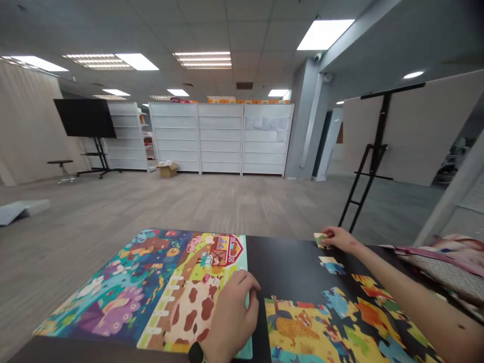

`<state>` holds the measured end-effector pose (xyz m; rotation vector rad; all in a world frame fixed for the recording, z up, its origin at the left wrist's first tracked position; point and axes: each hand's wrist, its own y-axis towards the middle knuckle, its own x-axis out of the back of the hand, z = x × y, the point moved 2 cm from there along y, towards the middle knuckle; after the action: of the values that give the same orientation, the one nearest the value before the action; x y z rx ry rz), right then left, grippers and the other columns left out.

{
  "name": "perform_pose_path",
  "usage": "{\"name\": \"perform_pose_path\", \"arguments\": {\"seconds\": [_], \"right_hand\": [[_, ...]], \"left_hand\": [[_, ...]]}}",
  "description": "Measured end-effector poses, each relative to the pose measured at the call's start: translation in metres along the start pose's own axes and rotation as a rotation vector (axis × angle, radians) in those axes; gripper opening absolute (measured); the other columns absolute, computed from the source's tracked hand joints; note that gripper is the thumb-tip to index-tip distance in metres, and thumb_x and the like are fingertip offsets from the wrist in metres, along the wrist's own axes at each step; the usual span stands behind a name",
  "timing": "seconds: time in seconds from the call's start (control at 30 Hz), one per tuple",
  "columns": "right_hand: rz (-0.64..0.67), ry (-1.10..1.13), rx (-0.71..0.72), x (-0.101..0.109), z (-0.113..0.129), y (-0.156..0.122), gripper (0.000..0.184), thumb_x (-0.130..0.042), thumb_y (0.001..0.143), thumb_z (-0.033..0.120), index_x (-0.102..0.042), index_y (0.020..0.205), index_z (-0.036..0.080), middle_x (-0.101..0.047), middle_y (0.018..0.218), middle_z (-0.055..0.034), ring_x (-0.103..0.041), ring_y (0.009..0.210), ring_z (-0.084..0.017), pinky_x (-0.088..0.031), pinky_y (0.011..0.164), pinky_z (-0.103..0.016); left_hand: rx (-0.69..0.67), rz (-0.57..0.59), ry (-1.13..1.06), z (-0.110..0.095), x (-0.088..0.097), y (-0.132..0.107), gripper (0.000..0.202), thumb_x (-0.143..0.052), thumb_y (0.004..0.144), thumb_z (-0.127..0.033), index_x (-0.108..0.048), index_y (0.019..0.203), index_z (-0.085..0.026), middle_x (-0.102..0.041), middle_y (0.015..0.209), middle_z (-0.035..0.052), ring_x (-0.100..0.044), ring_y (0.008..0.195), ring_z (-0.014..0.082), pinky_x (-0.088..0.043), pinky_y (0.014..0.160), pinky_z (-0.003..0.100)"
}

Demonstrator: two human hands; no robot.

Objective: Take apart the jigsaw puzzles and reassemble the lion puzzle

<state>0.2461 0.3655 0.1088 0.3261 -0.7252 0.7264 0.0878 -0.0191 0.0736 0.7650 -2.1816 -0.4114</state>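
While the left hand [236, 302] lies over the right side of the farm puzzle [192, 310], its fingers curled downward, the right hand [340, 239] stretches out to the far edge of the dark surface [283, 264]. The right grip is pinching a piece [319, 238] between thumb and fingers; whether the left grip holds anything, I cannot tell. Just nearer than the pinched piece lies a blue piece [333, 265], and loose pieces [376, 316] spread below it, beside the leopard puzzle [293, 330]. A sea puzzle [121, 297] lies just left of the farm puzzle.
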Motion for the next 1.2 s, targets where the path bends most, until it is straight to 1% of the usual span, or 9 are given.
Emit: {"name": "perform_pose_path", "arguments": {"seconds": [0.13,0.27,0.33,0.5,0.67,0.83,0.93,1.0,1.2], "right_hand": [[0.099,0.152,0.074,-0.052,0.034,-0.028,0.044,-0.074,0.070,0.054,-0.070,0.091,0.015,-0.073,0.076,-0.0075,-0.065,0.067,-0.019,-0.049,0.060,-0.028],[0.242,0.272,0.148,-0.131,0.058,-0.071,0.039,-0.072,0.073,0.050,-0.069,0.093,0.017,-0.073,0.076,-0.0042,-0.064,0.067,-0.017,-0.049,0.062,-0.026],[0.252,0.301,0.176,-0.154,0.065,-0.084,0.035,-0.070,0.074,0.047,-0.069,0.090,0.016,-0.071,0.073,-0.0027,-0.063,0.066,-0.016,-0.049,0.063,-0.027],[0.174,0.250,0.235,-0.161,0.074,-0.097,0.019,-0.067,0.076,0.031,-0.071,0.088,0.017,-0.068,0.072,-0.0002,-0.059,0.064,-0.014,-0.045,0.061,-0.025],[0.049,0.044,0.332,-0.156,0.082,-0.110,0.014,-0.071,0.077,0.023,-0.073,0.091,0.021,-0.067,0.084,-0.0001,-0.060,0.079,-0.016,-0.045,0.074,-0.027],[-0.001,-0.138,0.398,-0.160,0.088,-0.121,0.016,-0.076,0.079,0.028,-0.071,0.092,0.022,-0.067,0.098,-0.0020,-0.063,0.092,-0.017,-0.049,0.083,-0.025],[-0.030,-0.202,0.413,-0.147,0.086,-0.118,0.014,-0.065,0.089,0.030,-0.071,0.100,0.024,-0.070,0.100,-0.0012,-0.064,0.098,-0.016,-0.049,0.089,-0.024],[-0.085,-0.252,0.386,-0.121,0.074,-0.111,0.022,-0.052,0.095,0.023,-0.071,0.107,0.025,-0.071,0.106,-0.0016,-0.065,0.102,-0.015,-0.048,0.094,-0.024],[-0.313,-0.427,0.004,0.022,-0.035,-0.117,0.035,-0.047,0.083,0.013,-0.073,0.107,0.015,-0.072,0.113,-0.0145,-0.064,0.112,-0.027,-0.043,0.105,-0.040]], "left_hand": [[0.045,0.049,-0.010,-0.005,-0.005,0.004,0.022,-0.045,0.086,-0.005,-0.056,0.089,-0.024,-0.061,0.096,0.0019,-0.059,0.093,0.0202,-0.046,0.082,0.032],[0.058,0.158,0.046,0.005,-0.006,0.025,0.026,-0.053,0.080,-0.009,-0.057,0.101,-0.023,-0.061,0.103,0.0030,-0.058,0.099,0.0219,-0.046,0.086,0.033],[0.010,0.244,0.065,0.011,-0.009,0.036,0.039,-0.061,0.076,-0.013,-0.056,0.114,-0.022,-0.060,0.113,0.0053,-0.056,0.107,0.0241,-0.046,0.094,0.036],[-0.112,0.404,0.076,0.023,-0.016,0.040,0.062,-0.071,0.074,-0.019,-0.052,0.133,-0.027,-0.054,0.128,0.0063,-0.053,0.117,0.0258,-0.042,0.105,0.038],[-0.165,0.477,0.144,0.019,-0.015,0.033,0.028,-0.066,0.085,-0.021,-0.068,0.109,-0.034,-0.056,0.126,0.0020,-0.054,0.116,0.0250,-0.043,0.101,0.039],[-0.167,0.548,0.215,0.019,-0.018,0.033,0.017,-0.061,0.091,-0.030,-0.072,0.104,-0.035,-0.062,0.120,0.0028,-0.058,0.111,0.0261,-0.047,0.095,0.040],[-0.142,0.548,0.243,0.023,-0.023,0.031,0.017,-0.066,0.088,-0.038,-0.071,0.102,-0.032,-0.061,0.124,0.0041,-0.058,0.113,0.0288,-0.047,0.098,0.043],[-0.124,0.551,0.250,0.025,-0.025,0.030,0.019,-0.066,0.087,-0.041,-0.070,0.103,-0.031,-0.060,0.127,0.0050,-0.057,0.115,0.0297,-0.047,0.099,0.044],[-0.104,0.577,0.252,0.026,-0.023,0.032,0.017,-0.064,0.088,-0.038,-0.070,0.101,-0.029,-0.060,0.127,0.0061,-0.058,0.114,0.0286,-0.047,0.099,0.041]]}}
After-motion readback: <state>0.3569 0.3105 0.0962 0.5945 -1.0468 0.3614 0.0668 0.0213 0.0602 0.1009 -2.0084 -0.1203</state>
